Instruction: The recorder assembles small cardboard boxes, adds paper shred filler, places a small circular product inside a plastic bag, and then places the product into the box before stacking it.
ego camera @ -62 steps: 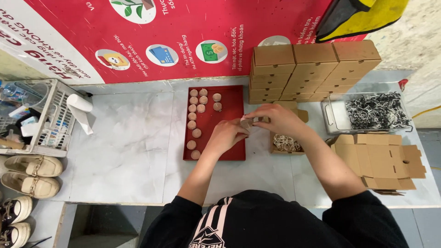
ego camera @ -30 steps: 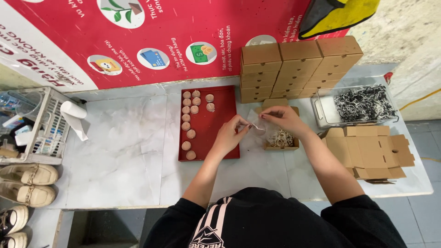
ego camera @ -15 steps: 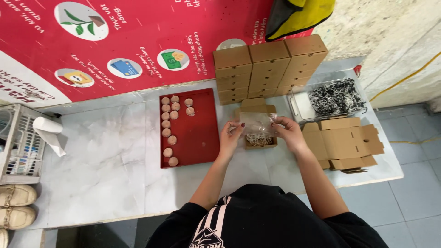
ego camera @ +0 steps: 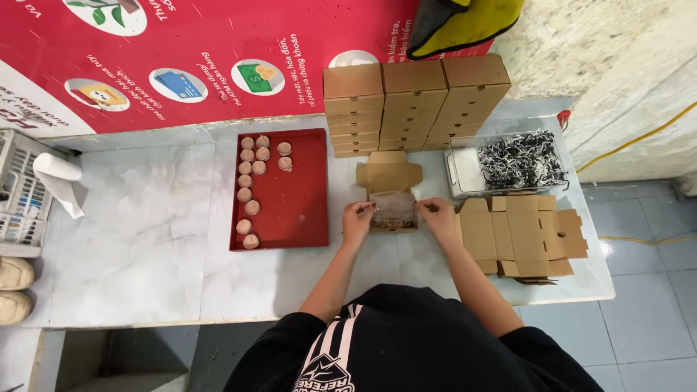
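bag [ego camera: 393,205]: thin clear film, light, floppy, likely slippery; sits over open box [ego camera: 389,190]
grip: your left hand [ego camera: 357,220] and right hand [ego camera: 438,214] each pinch a top corner; keep hold there

A red tray [ego camera: 305,196] on the pale worktop [ego camera: 138,232] carries round brown balls [ego camera: 247,191] along its left side. Closed cardboard boxes [ego camera: 414,105] are stacked at the back against a red poster [ego camera: 218,51]. A clear tub [ego camera: 459,174] holds black-and-white shreds [ego camera: 523,160], with flat box blanks [ego camera: 523,236] just before it. A paper roll [ego camera: 58,178] lies beside a white basket [ego camera: 18,196] at far left.
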